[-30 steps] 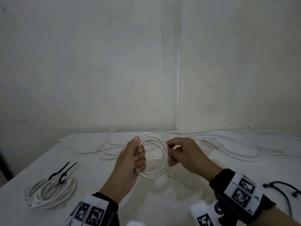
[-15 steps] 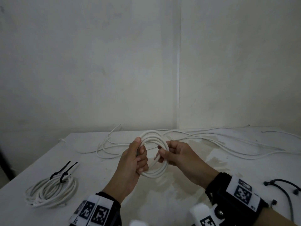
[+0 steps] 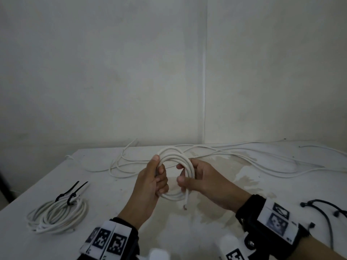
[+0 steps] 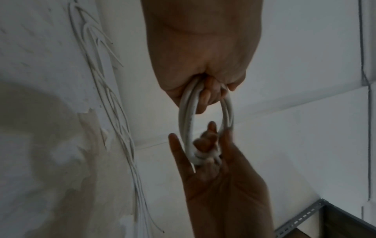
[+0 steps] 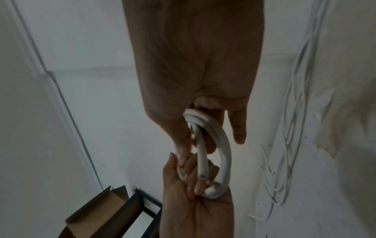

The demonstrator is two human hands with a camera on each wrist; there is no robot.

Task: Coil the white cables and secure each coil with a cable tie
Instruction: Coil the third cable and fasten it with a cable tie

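While the left hand point(image 3: 152, 182) grips one side of the white cable coil point(image 3: 175, 156) above the tabletop point(image 3: 116, 207), the right hand point(image 3: 202, 182) pinches the opposite side.

The right hand point(image 3: 204, 182) has moved from pinching the white cable coil's point(image 3: 175, 156) outer edge to wrapping its fingers point(image 3: 181, 178) through the loop. The cable's free end point(image 3: 185, 203) now hangs below, seemingly wound around the strands.

The white table point(image 3: 105, 188) carries a tied coil point(image 3: 56, 214), loose white cables point(image 3: 244, 158) and black ties point(image 3: 326, 212)
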